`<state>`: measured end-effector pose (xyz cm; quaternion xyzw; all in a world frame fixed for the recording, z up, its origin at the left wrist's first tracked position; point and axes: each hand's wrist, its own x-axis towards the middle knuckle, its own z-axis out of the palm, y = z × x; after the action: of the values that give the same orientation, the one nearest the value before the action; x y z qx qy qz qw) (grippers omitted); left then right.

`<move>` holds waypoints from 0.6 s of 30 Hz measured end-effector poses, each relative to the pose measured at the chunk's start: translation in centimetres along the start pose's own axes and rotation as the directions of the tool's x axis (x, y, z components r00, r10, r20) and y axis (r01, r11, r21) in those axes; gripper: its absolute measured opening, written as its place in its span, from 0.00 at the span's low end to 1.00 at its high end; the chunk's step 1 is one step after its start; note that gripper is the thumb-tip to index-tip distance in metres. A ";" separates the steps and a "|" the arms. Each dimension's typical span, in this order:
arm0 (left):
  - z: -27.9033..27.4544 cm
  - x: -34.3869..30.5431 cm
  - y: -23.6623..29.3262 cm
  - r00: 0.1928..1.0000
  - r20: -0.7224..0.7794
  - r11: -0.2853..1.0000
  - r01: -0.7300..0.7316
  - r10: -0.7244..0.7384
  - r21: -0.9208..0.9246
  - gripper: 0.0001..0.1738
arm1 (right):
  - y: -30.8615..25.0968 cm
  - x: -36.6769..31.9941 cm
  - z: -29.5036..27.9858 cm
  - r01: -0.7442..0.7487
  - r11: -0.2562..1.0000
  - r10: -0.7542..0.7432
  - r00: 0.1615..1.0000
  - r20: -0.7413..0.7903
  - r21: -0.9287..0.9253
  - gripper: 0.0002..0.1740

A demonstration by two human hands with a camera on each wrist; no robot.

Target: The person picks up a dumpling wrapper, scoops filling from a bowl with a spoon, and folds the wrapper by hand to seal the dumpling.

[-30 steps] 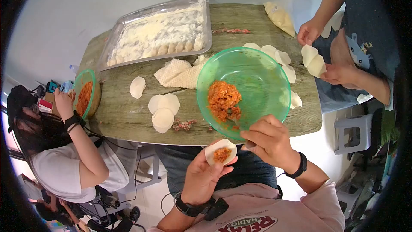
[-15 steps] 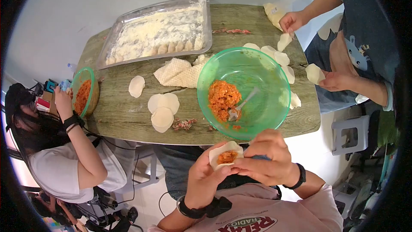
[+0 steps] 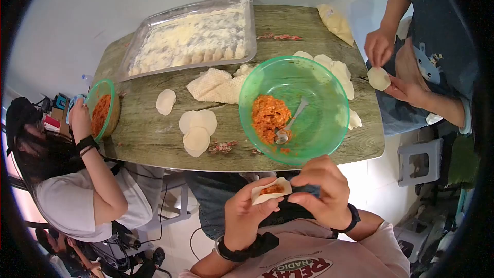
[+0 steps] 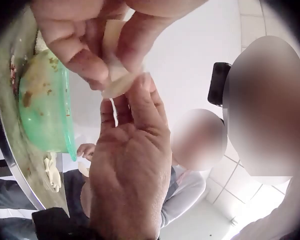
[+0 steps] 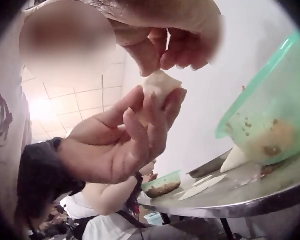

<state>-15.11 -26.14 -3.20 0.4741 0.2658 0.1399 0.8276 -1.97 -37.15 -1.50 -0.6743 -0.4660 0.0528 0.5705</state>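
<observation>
My left hand (image 3: 243, 211) holds a round dumpling wrapper (image 3: 282, 184), its sides raised around a strip of orange filling (image 3: 271, 189). At the wrapper's right end, the thumb and fingertips of my right hand (image 3: 329, 195) pinch the edge. The right wrist view shows the dumpling wrapper (image 5: 160, 84) from outside, between both hands' fingertips. Just beyond my hands stands a green bowl (image 3: 324, 149) with a mound of filling (image 3: 268, 116) on its left side. A metal spoon (image 3: 297, 113) rests in this bowl, its tip by the filling.
Loose wrappers (image 3: 196, 141) lie left of the bowl, near a cream cloth (image 3: 208, 86). A floured metal tray (image 3: 252, 33) with a row of dumplings stands behind. One person (image 3: 77, 195) works at a second bowl (image 3: 111, 118); another handles a wrapper (image 3: 379, 79) on the right.
My right hand has let go of the spoon, which now lies in the bowl, and moved to the wrapper. The wrapper has been folded narrower around its filling.
</observation>
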 end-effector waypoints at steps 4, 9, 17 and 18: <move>0.2 0.1 0.2 0.996 -0.053 0.994 -0.079 0.075 -0.074 0.25 | 0.3 -0.9 0.0 -0.330 0.912 0.322 0.944 0.070 0.244 0.21; 0.1 0.2 -0.5 0.993 -0.006 0.992 -0.117 0.117 -0.036 0.22 | 0.5 -1.5 0.9 -0.479 0.714 0.442 0.874 0.202 0.511 0.16; -0.3 0.2 -0.5 0.978 0.027 0.974 -0.209 0.208 0.091 0.19 | 1.0 -1.9 0.9 -0.465 0.729 0.427 0.882 0.199 0.503 0.10; -0.1 0.2 -0.4 0.978 0.028 0.974 -0.208 0.206 0.091 0.19 | 1.0 -1.8 0.9 -0.465 0.728 0.428 0.882 0.197 0.503 0.10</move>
<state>-15.01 -26.17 -3.68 0.5389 0.2135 0.2083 0.7878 -2.91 -37.67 -3.44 -0.5771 -0.2752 0.3390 0.6901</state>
